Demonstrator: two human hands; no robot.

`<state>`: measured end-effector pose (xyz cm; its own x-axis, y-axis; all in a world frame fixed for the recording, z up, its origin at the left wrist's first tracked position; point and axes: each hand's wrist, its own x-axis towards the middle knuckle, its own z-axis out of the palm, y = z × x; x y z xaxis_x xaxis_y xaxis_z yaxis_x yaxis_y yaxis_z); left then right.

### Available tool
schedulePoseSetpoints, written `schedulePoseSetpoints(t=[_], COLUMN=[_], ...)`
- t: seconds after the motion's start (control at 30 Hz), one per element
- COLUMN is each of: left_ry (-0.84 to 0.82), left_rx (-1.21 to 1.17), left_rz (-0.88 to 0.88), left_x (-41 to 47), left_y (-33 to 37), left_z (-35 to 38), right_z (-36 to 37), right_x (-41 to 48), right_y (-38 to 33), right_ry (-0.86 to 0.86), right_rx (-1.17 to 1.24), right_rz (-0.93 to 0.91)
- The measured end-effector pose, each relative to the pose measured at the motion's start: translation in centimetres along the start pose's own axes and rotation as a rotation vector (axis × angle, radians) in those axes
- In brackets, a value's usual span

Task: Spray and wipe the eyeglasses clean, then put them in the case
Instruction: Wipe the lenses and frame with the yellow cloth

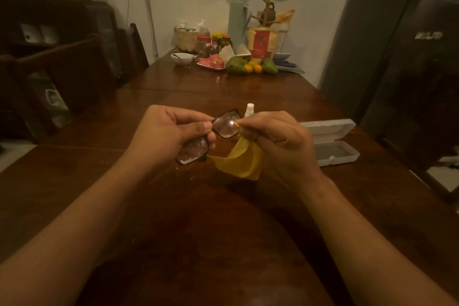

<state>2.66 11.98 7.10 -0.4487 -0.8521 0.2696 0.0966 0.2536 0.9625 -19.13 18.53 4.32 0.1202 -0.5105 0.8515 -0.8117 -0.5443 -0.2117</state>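
With our left hand point(171, 131) pinching the glasses point(224, 124) and our right hand point(275, 139) pinching the cloth point(238, 164) on a lens, hard rubbing could twist the frame loose.

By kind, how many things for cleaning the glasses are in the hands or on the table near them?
eyeglasses: 1
yellow cloth: 1
spray bottle: 1
open case: 1
Total: 4

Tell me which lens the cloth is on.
The upper lens, nearer the spray bottle: the right hand pinches the yellow cloth onto its edge. The left hand holds the lower lens.
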Motion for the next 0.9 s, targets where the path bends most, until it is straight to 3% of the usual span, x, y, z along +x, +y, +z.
schedulePoseSetpoints(t=[0.17,0.33,0.53,0.8,0.9], left_ry=[0.003,-0.053,-0.165,-0.157,-0.272], left_rx=[0.272,0.713,1.037,1.157,1.125], left_rz=[-0.016,0.023,-0.002,0.149,0.058], left_x=[0.8,1.0,0.9,0.7,0.4], left_y=[-1.4,-2.8,-3.3,-1.0,0.3], left_z=[-0.6,0.0,0.6,-0.7,-2.7], right_z=[0.0,0.5,1.1,1.1,1.2], right_x=[0.2,-0.3,-0.9,-0.7,-0.6], right_y=[0.0,0.4,0.6,0.0,-0.4], right_ry=[-0.04,-0.318,-0.56,-0.841,-0.96], right_rx=[0.119,0.183,0.128,0.042,0.037], right_rz=[0.059,0.193,0.336,0.35,0.352])
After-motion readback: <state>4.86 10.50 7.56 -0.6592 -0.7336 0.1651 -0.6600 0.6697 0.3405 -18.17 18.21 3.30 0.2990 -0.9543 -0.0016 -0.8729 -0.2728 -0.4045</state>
